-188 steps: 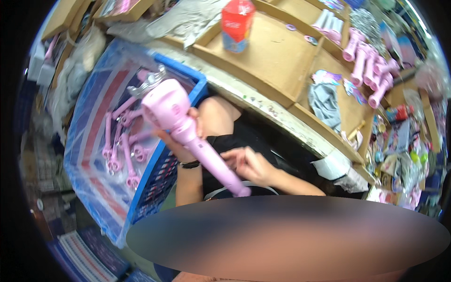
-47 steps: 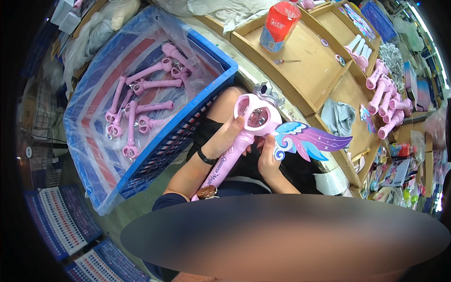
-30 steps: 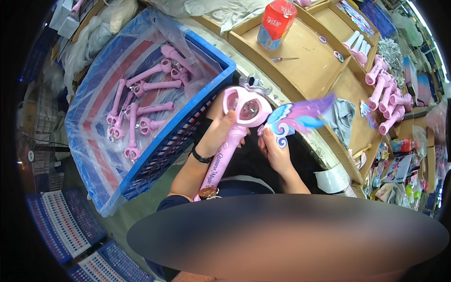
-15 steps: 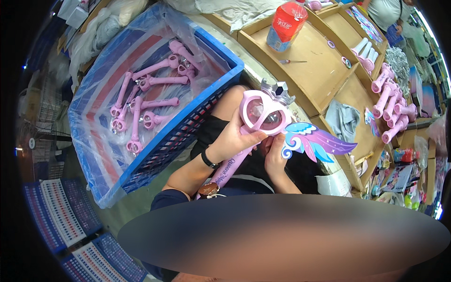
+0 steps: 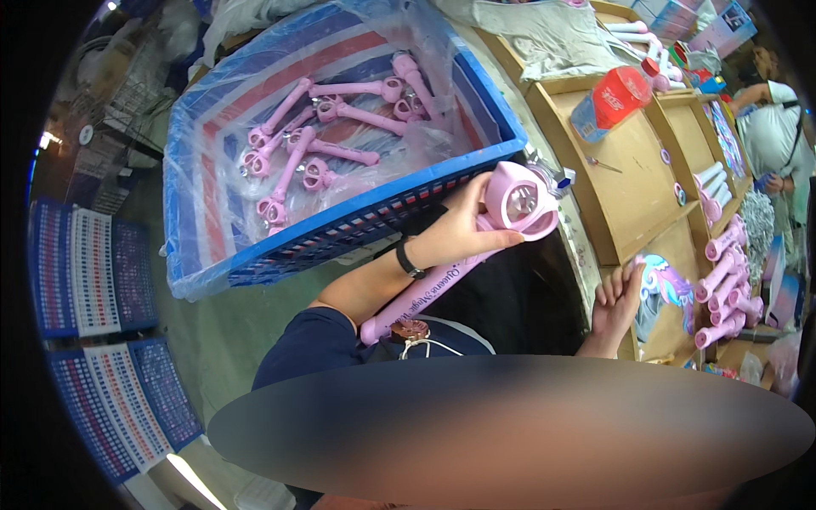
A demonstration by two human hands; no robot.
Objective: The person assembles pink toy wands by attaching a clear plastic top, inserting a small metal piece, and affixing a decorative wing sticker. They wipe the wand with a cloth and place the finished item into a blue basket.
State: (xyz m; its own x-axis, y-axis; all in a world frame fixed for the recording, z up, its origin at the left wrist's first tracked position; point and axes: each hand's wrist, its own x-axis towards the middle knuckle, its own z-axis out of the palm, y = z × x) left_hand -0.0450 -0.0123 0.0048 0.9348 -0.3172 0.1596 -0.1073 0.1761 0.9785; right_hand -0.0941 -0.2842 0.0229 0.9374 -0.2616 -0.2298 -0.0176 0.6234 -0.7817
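Note:
My left hand [image 5: 459,228] grips a long pink toy wand [image 5: 501,212] just below its round head, which has a clear centre and a small crown on top. The wand's handle runs down along my left forearm toward my chest. My right hand [image 5: 619,299] lies with fingers spread on a colourful wing-shaped piece [image 5: 671,291] on the wooden workbench [image 5: 633,195]. Nothing links the wing piece to the wand now.
A blue crate [image 5: 357,225] lined with clear plastic holds several pink wands [image 5: 323,136] at upper left. On the bench are a red-labelled bottle [image 5: 614,100], a grey cloth [image 5: 552,34] and several finished wands [image 5: 727,285]. Another person [image 5: 778,127] stands at far right.
The wing piece has gone from beside the wand's head down onto the bench, under my right hand. My left hand still holds the wand, now nearer the crate.

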